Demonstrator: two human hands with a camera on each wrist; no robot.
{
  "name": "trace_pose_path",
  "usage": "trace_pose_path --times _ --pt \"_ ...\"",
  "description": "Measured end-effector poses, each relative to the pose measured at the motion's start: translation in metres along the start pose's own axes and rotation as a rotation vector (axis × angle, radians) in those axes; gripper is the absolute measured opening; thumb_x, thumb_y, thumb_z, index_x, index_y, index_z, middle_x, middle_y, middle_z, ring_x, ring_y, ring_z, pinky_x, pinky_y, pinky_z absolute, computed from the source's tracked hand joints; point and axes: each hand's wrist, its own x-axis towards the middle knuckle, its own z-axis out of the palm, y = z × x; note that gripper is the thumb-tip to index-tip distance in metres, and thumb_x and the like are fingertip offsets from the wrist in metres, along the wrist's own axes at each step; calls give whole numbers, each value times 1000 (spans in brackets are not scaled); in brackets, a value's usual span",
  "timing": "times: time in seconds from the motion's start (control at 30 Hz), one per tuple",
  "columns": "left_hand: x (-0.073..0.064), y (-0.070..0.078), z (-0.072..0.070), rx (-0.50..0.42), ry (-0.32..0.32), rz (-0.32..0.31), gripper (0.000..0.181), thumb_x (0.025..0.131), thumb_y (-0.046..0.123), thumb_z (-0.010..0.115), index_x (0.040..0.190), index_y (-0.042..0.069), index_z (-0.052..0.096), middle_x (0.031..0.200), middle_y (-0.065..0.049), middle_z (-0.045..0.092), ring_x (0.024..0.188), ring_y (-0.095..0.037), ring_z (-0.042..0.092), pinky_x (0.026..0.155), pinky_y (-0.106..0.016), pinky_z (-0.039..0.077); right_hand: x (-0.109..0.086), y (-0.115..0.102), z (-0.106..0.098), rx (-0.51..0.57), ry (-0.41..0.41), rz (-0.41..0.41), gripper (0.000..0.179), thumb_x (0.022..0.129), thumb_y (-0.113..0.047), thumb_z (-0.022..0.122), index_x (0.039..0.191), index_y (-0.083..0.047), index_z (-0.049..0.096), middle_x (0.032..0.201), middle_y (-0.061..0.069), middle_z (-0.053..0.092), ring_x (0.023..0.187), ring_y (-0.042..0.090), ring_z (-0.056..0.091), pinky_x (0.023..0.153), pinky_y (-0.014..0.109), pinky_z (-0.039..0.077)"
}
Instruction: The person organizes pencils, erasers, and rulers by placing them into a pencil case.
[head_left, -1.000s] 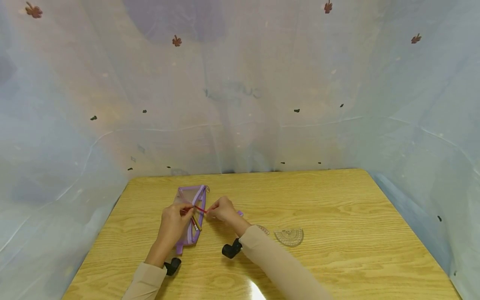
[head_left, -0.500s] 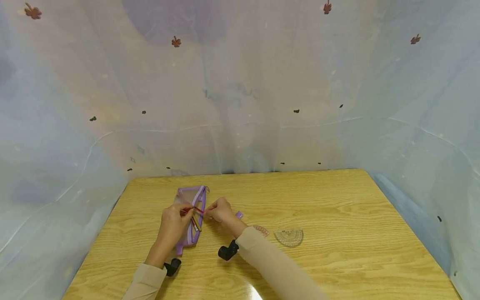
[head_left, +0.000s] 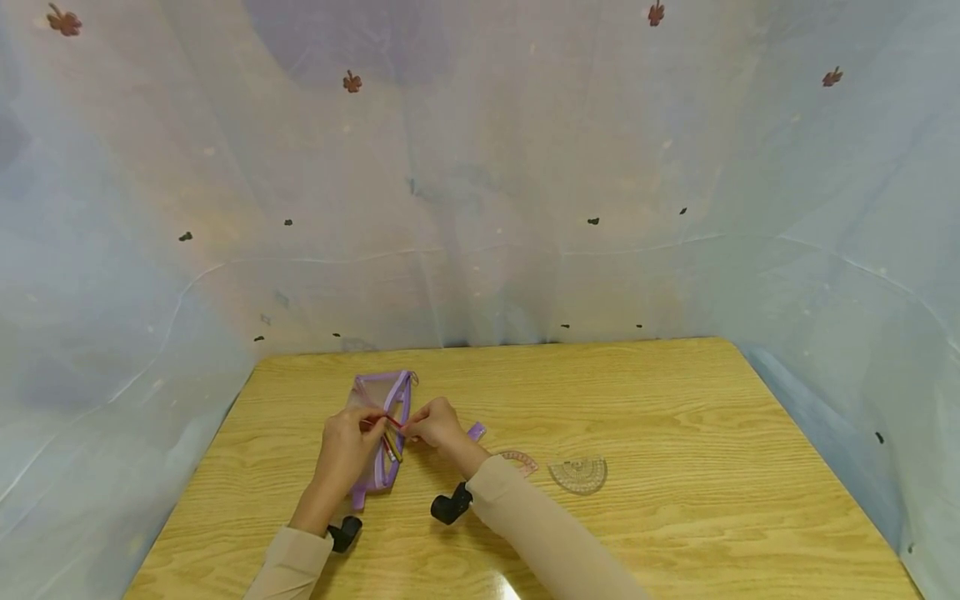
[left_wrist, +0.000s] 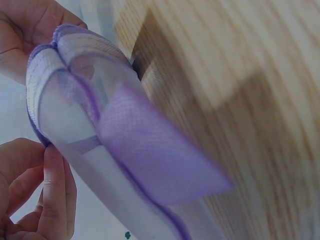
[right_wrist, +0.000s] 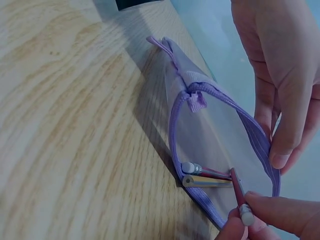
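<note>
A purple-edged mesh pencil case [head_left: 372, 475] lies on the left part of the table with its zip gaping. My left hand [head_left: 345, 442] pinches the rim of the opening between thumb and fingers, as the right wrist view shows. A red pencil [right_wrist: 237, 187] with a white eraser end is pinched by my right hand [head_left: 437, 427], its far part inside the opening. Within the case lie another red pencil [right_wrist: 212, 172] with an eraser and a yellow pencil [right_wrist: 205, 181]. In the left wrist view a purple fabric tab [left_wrist: 155, 145] stands out from the case's end.
Right of my right forearm are a clear protractor [head_left: 579, 475] and a pink protractor [head_left: 521, 462], the latter partly behind the sleeve. A small purple piece [head_left: 476, 431] shows beside the right wrist, mostly hidden. The wooden table [head_left: 675, 433] meets a hanging cloth at its back.
My right hand has moved a little left toward the pencil case, and the red pencil has gone further into the opening. My left hand has stayed in place.
</note>
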Motion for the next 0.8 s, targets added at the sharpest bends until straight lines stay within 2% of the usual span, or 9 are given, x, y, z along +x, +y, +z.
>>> trace_pose_path --times 0.1,0.33,0.53,0.8 --pt "0 0 0 -2 2 7 13 91 1 71 102 -5 75 88 -14 73 78 -29 71 61 -33 59 0 1 1 22 -13 -1 4 84 7 74 82 10 75 68 7 69 57 12 60 59 27 57" --pt "1 0 0 -1 21 38 12 89 -1 72 100 -6 75 86 -15 73 76 -29 72 59 -31 59 -3 -2 4 41 -26 -6 4 85 9 73 83 12 74 70 9 70 56 10 58 61 29 58" --pt "1 0 0 7 30 41 11 88 -1 73 98 -5 76 85 -14 73 75 -28 72 59 -33 59 -5 -3 8 80 -11 2 5 83 11 73 80 14 72 72 14 70 58 14 62 64 33 60" --pt "2 2 -2 0 6 15 11 89 -2 72 99 -5 75 87 -15 73 77 -29 71 63 -36 59 -5 -3 11 73 -44 -5 4 85 10 71 85 13 72 74 12 71 67 24 71 65 34 61"
